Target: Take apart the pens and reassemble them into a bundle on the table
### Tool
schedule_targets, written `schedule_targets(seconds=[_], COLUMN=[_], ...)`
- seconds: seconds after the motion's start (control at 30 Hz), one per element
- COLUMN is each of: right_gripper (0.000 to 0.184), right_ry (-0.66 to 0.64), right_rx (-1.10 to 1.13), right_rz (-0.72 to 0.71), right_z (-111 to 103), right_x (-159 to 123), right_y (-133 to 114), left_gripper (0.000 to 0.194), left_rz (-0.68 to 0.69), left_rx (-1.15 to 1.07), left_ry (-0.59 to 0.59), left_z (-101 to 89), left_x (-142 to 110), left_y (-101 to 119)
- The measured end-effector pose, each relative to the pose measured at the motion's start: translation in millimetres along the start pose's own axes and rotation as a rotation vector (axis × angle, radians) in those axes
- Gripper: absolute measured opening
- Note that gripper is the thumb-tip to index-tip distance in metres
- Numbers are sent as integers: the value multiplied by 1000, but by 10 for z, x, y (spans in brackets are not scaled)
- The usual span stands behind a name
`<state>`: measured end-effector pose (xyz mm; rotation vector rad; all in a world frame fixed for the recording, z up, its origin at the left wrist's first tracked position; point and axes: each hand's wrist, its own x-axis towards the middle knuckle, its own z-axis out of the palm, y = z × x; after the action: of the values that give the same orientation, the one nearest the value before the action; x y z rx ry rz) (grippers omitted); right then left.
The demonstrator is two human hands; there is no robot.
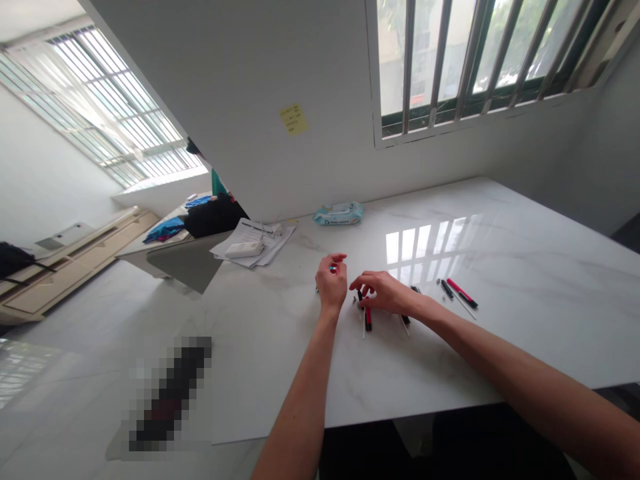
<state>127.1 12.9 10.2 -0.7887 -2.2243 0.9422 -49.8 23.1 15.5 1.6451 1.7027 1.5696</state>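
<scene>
My left hand is curled above the white marble table top, with its fingers around a small blue and red piece. My right hand hangs just to its right, fingertips down near a small black piece. Under that hand lie a red and black marker and thin white sticks. Further right are a red pen and a black pen. My right hand partly hides the loose pieces beneath it.
A packet of wipes lies at the table's far edge, and papers with a white device lie at its far left. A blurred dark object sits on the near left. A wall with a barred window stands behind.
</scene>
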Motion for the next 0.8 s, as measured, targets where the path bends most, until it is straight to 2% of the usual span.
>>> schedule_targets(seconds=[0.27,0.37,0.5,0.67,0.8], right_gripper=[27,22,9,14,20], right_ry=[59,165,330,475,541], right_rx=[57,58,99,181,260], right_rz=[-14,-46,-39,7,40], right_z=[-107,-185,-241,-235,-221], right_x=[-14,-8,18,44,58], right_y=[-10,20,76,110,121], left_gripper=[19,17,26,35,29], left_rz=[0,-24,-58,-77,-111], left_rx=[-93,-232,-387,-452,-513], left_ry=[-73,-223,-431,-536,-532], left_z=[-1,11,36,37,42], left_x=[4,-2,-11,-24,-44], left_y=[16,31,31,42,71])
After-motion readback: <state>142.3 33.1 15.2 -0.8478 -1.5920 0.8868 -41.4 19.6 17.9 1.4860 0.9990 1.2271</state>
